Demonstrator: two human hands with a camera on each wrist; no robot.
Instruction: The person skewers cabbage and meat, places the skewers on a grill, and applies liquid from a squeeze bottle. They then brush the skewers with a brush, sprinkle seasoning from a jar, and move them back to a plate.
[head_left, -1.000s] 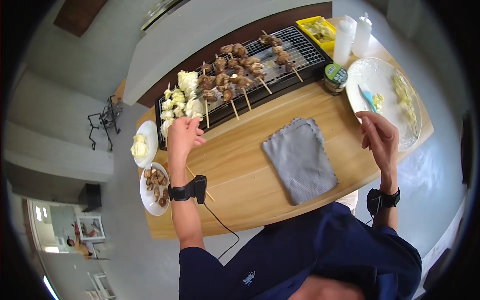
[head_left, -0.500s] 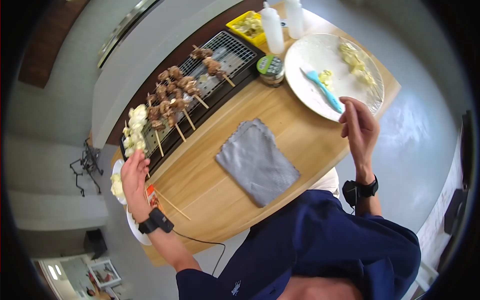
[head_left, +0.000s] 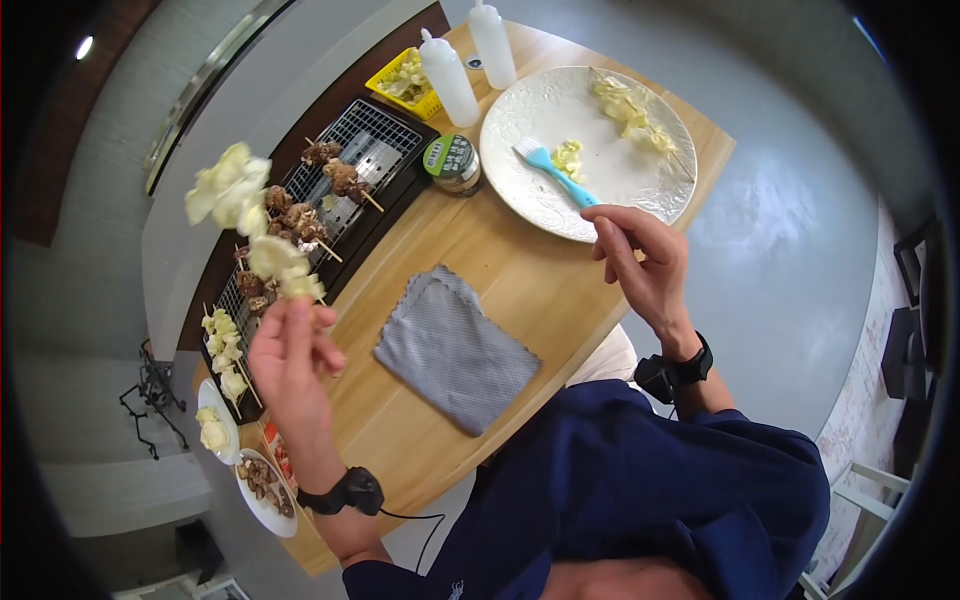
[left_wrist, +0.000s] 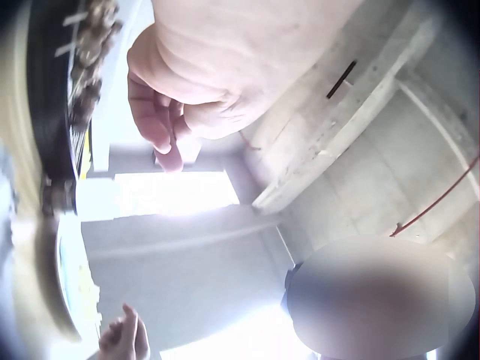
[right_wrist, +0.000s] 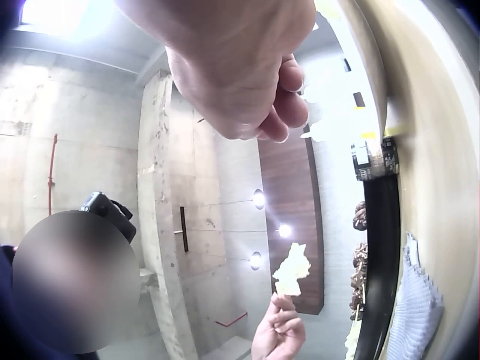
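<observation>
My left hand (head_left: pixel 295 365) pinches a skewer of pale yellow leafy vegetable (head_left: pixel 235 195), raised above the front of the grill (head_left: pixel 395 150). In the right wrist view the same leafy skewer (right_wrist: pixel 292 268) stands up from the left hand's fingertips. My right hand (head_left: pixel 645 265) hovers with loosely curled fingers at the near rim of the white plate (head_left: pixel 520 195). Its fingertips overlap the handle end of a light-blue basting brush (head_left: pixel 560 172), which lies on the plate. Brown mushroom-like skewers (head_left: pixel 295 215) and another pale leafy skewer (head_left: pixel 225 345) lie on the grill.
A grey cloth (head_left: pixel 460 350) lies mid-table. Beyond the grill's right end stand a green-lidded jar (head_left: pixel 452 165), two squeeze bottles (head_left: pixel 450 80) and a yellow basket (head_left: pixel 428 103). Small plates of pale vegetable (head_left: pixel 228 425) and brown pieces (head_left: pixel 280 520) sit at the left edge.
The left hand has come up from the grill's left end, lifting a leafy skewer. The right hand stays by the plate and brush. The head view has swung right.
</observation>
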